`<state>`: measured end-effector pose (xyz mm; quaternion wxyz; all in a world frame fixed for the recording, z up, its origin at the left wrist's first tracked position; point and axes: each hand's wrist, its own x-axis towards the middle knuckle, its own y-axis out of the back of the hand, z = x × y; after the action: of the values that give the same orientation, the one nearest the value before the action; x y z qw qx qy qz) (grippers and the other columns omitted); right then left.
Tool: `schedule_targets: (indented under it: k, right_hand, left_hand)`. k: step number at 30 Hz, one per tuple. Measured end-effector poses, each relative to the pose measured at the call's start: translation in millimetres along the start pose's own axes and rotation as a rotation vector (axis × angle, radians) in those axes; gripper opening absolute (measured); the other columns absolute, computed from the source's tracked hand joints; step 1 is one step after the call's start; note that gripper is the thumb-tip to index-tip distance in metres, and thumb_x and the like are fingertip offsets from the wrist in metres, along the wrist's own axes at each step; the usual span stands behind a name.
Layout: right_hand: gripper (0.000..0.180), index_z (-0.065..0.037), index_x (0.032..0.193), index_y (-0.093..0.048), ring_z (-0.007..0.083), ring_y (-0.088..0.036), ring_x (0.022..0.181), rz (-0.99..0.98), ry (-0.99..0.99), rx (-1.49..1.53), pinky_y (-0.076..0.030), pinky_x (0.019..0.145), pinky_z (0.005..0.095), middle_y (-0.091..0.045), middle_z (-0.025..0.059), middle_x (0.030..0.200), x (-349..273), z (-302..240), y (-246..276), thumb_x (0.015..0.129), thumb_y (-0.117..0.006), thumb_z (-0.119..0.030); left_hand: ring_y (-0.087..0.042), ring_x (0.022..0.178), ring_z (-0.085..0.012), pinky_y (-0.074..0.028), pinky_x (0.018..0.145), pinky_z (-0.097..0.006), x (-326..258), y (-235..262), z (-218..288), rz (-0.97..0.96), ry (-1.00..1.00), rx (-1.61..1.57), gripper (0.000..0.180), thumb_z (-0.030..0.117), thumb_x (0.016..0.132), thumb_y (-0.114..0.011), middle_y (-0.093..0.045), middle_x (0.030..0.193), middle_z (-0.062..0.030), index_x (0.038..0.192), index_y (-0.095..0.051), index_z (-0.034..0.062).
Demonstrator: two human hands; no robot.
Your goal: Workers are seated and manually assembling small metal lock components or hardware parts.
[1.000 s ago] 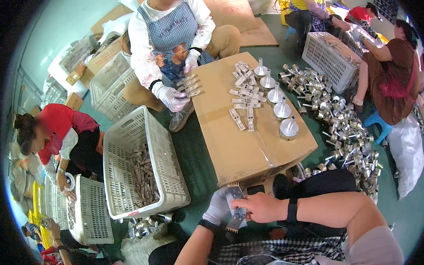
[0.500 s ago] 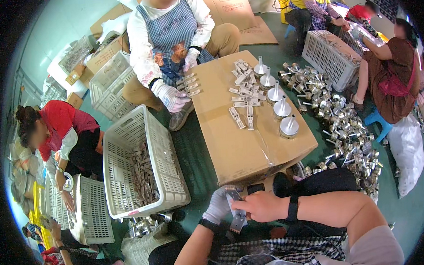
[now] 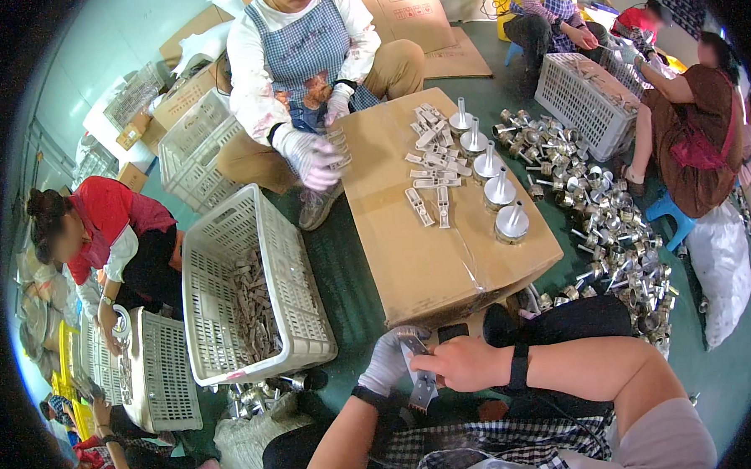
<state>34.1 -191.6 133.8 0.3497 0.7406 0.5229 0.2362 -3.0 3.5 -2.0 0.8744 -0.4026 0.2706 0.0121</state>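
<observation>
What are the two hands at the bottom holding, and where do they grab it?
Both hold one small flat grey metal clip: the gloved left hand grips its upper part, and the bare right hand pinches its middle.

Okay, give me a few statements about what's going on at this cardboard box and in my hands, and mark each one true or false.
1. The left hand wears a white glove. True.
2. The right hand wears a glove too. False: it is bare, with a black wristband.
3. Both hands hold a flat metal piece. True.
4. The cardboard box carries only paper. False: metal clips and round funnel-shaped metal parts lie on it.
5. The white basket beside the box is empty. False: it holds small metal pieces.
</observation>
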Motion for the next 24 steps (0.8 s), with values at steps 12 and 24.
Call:
schedule_targets:
  k: [12,24]
  right_hand:
    - [0.044,-0.016,0.116,-0.045,0.0350,-0.059,0.068,-0.014,0.009,-0.048,-0.046,0.059,0.0460,-0.056,0.0143,0.070,-0.7,4.6,-4.2,0.075,-0.060,-0.014]
    - [0.035,-0.014,0.110,-0.048,0.0362,-0.060,0.071,0.039,0.006,0.013,-0.046,0.060,0.0467,-0.058,0.0156,0.076,-0.3,1.5,-6.2,0.076,-0.057,-0.011]
  left_hand:
    - [-0.058,0.083,-0.0221,-0.049,0.078,-0.035,1.7,-4.9,1.8,0.006,0.101,-0.159,0.018,0.005,0.086,-0.047,-0.060,0.092,-0.0114,0.099,-0.056,-0.0019]
    - [-0.059,0.087,-0.0206,-0.050,0.080,-0.035,0.3,8.3,-7.7,-0.095,-0.115,0.247,0.019,0.003,0.086,-0.048,-0.060,0.097,-0.0118,0.102,-0.056,-0.0010]
